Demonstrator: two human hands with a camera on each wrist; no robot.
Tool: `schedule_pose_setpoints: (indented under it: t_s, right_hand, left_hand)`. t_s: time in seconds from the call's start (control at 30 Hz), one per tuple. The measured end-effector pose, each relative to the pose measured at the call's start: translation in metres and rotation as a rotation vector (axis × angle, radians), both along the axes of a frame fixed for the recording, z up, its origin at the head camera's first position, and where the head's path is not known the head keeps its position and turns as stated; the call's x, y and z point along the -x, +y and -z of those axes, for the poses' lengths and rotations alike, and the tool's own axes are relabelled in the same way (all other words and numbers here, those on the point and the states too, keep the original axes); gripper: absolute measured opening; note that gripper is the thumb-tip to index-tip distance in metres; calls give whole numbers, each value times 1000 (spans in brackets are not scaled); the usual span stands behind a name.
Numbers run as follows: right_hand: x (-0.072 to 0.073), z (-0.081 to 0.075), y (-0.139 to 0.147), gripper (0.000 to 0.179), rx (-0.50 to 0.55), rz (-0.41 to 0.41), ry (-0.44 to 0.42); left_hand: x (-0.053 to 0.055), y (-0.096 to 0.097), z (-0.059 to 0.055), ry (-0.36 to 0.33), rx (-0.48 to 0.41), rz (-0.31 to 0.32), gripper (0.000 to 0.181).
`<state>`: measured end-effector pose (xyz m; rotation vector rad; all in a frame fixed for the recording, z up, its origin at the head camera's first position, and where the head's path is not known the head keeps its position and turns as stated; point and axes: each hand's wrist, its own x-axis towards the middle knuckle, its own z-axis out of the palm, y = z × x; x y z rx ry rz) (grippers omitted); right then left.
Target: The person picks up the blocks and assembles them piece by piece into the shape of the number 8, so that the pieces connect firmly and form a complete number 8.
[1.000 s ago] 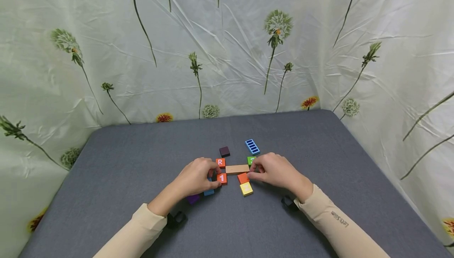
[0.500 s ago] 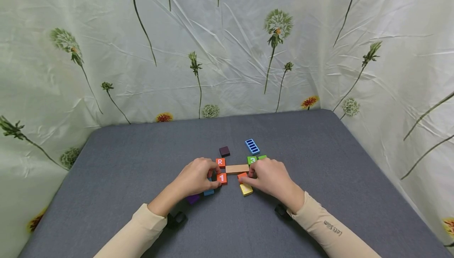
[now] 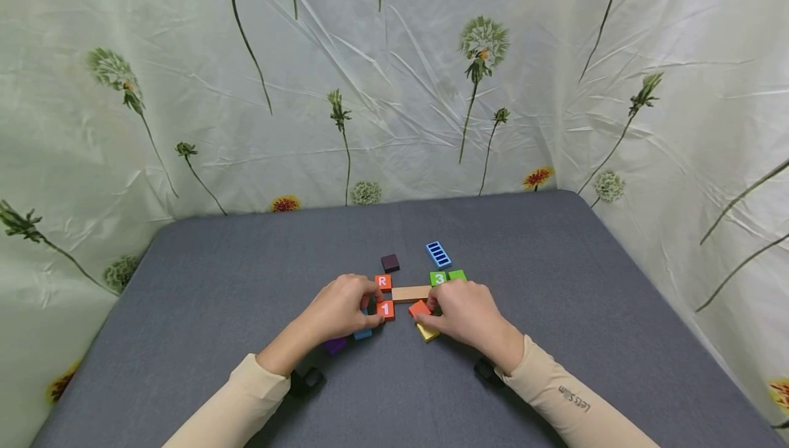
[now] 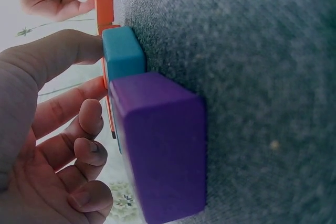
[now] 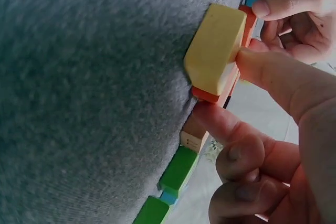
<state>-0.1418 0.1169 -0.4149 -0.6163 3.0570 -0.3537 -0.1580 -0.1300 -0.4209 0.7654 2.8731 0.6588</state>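
My left hand (image 3: 337,307) pinches an orange block marked 1 (image 3: 386,310) between thumb and index finger. Beside that hand lie a blue block (image 4: 123,51) and a purple block (image 4: 165,145), partly hidden in the head view. My right hand (image 3: 470,311) has thumb and index finger at a plain orange block (image 3: 420,307), pinching it; a yellow block (image 5: 215,48) sits against it, under the thumb. Between the hands and slightly farther off lies a bare wooden block (image 3: 411,294). An orange block marked R (image 3: 383,282) stands just beyond the left fingertips.
Two green blocks (image 3: 437,278), one marked 3, lie beyond the right hand. Farther back are a dark block (image 3: 390,263) and a blue block with dark bars (image 3: 438,255). All rest on a grey cloth-covered table (image 3: 277,249), with a flower-printed curtain (image 3: 407,92) behind.
My right hand has moved left and nearer from the green blocks to the plain orange block, which has shifted slightly left and turned. The left hand stays on the 1 block.
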Motion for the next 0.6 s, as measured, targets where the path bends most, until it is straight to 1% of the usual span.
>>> schedule_pose_setpoints:
  t_s: [0.2, 0.43, 0.6]
  right_hand:
    - [-2, -1, -1, 28, 4, -77, -31]
    - [-8, -3, 0, 20, 48, -184, -89]
    - [-12, -3, 1, 19, 71, -260, -86]
  left_hand:
    - [0, -1, 1, -6, -10, 0, 16]
    - [1, -1, 1, -10, -11, -1, 16]
    - [2, -1, 2, -10, -15, 1, 16]
